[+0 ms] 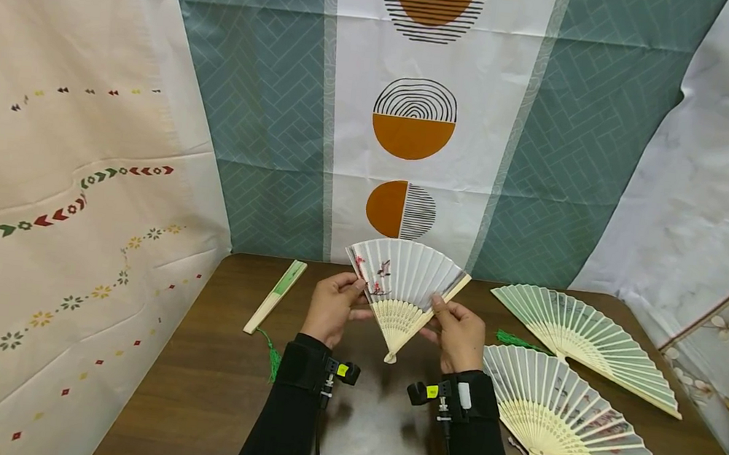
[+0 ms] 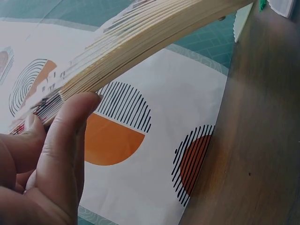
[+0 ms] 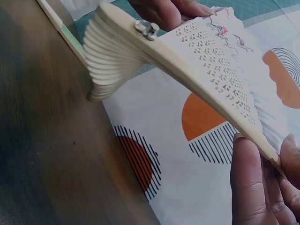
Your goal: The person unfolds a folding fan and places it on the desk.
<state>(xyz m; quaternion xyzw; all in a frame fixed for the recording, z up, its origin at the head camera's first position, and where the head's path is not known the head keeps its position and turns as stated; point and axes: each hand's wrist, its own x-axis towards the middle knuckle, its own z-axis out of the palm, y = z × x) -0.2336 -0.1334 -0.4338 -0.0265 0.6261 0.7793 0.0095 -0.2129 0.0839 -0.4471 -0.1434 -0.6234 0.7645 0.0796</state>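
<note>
A white folding fan [image 1: 416, 273] with red blossom painted near its left edge is partly spread above the table, its pivot end pointing down. My left hand [image 1: 331, 311] pinches the fan's left edge between thumb and fingers. On the other side, my right hand [image 1: 462, 339] grips the pale outer rib, thumb in front and fingers behind. In the left wrist view the ribs [image 2: 154, 44] lie stacked close together at that edge. The right wrist view shows the metal pivot pin [image 3: 146, 29] and pierced ribs [image 3: 213, 65] fanned out.
A folded green fan [image 1: 275, 297] with a green tassel [image 1: 274, 364] lies on the wooden table [image 1: 191, 386] at left. To the right lie a spread green fan [image 1: 591, 337] and, nearer, a spread white fan [image 1: 577, 416] beside my right forearm. Patterned cloth [image 1: 271, 101] hangs behind.
</note>
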